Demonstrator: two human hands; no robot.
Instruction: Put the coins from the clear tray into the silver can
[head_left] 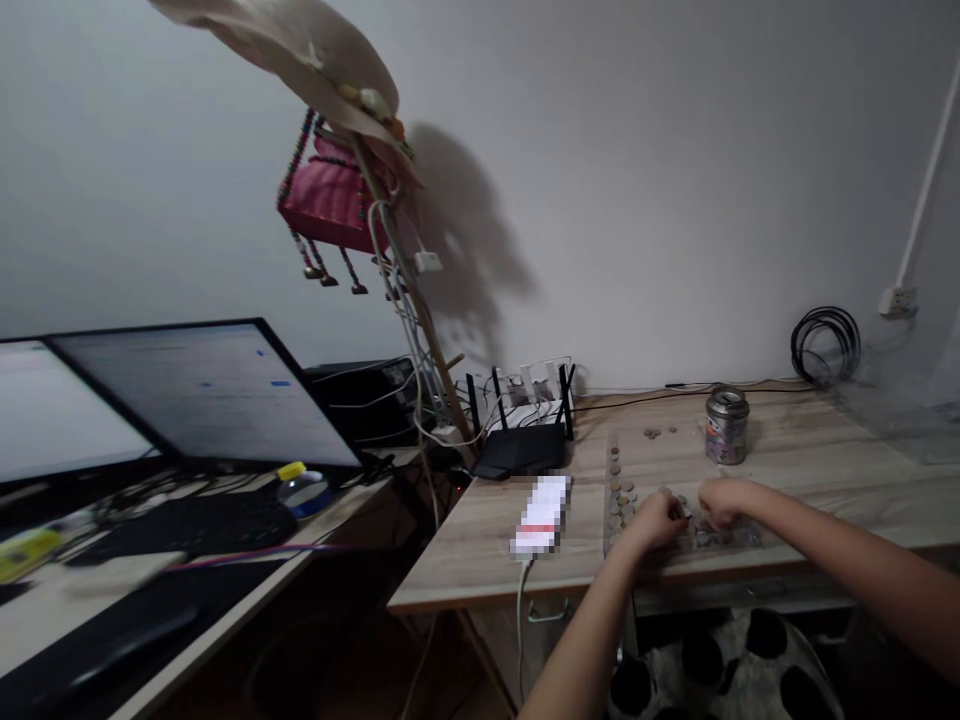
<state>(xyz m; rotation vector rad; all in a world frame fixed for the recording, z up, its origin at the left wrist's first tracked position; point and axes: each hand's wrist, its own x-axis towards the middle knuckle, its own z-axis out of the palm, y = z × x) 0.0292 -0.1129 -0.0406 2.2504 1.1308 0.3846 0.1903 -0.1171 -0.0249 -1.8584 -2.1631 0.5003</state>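
Both hands rest on a wooden table (810,470) over a spread of several coins (621,492). My left hand (656,520) is curled, fingers pinched together at a coin near the coin tray's middle. My right hand (721,500) is also curled with fingers closed just right of it, over coins along the front edge. What either pinch holds is too small to make out. A small metal tin can (726,425) stands upright behind my right hand. A few loose coins (652,433) lie farther back.
A phone (541,515) lies left of the coins, cable hanging off the edge. A black router (521,440) sits at the table's back left. Two monitors (202,395), a keyboard (195,525) and a bottle (301,490) occupy the left desk. A stand with hat and pink bag (334,195) rises between desks. Coiled cable (825,345) hangs on the wall.
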